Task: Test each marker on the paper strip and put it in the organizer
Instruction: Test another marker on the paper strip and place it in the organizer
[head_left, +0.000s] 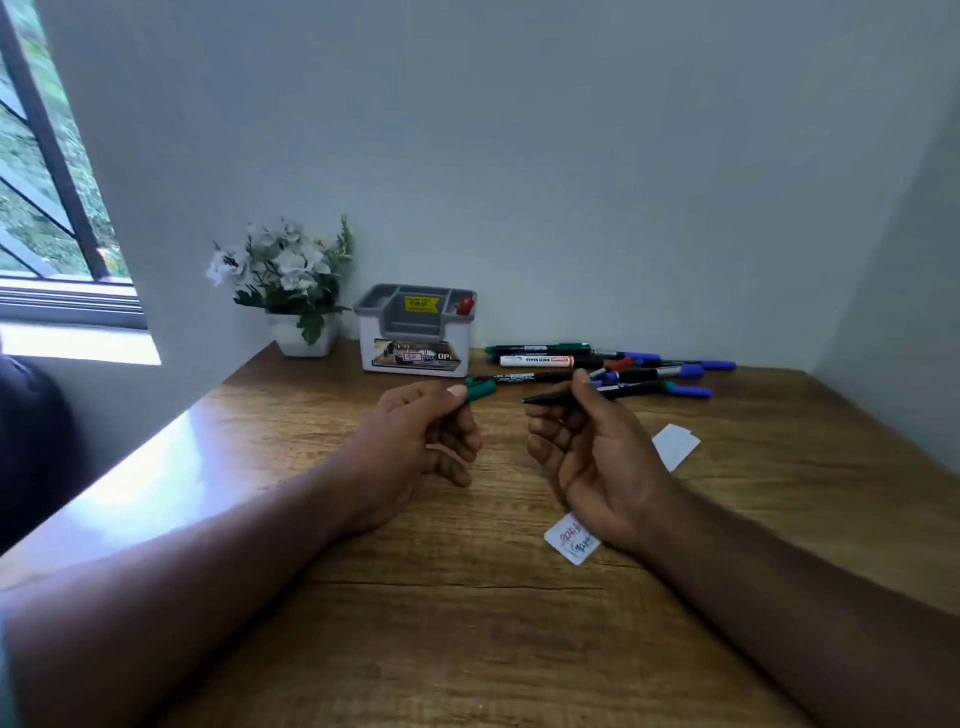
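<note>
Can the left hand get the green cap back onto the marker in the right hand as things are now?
Probably yes. The left hand pinches the green cap with its open end toward the marker tip held by the right hand. Only open air lies between them above the table.

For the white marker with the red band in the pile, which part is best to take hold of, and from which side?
Probably the white barrel of the white marker, near its middle, pinched across its width from above. It lies flat, roughly parallel to the wall, at the pile's left end beside the organizer. Other markers crowd its right end, so coming down from above looks least obstructed.
</note>
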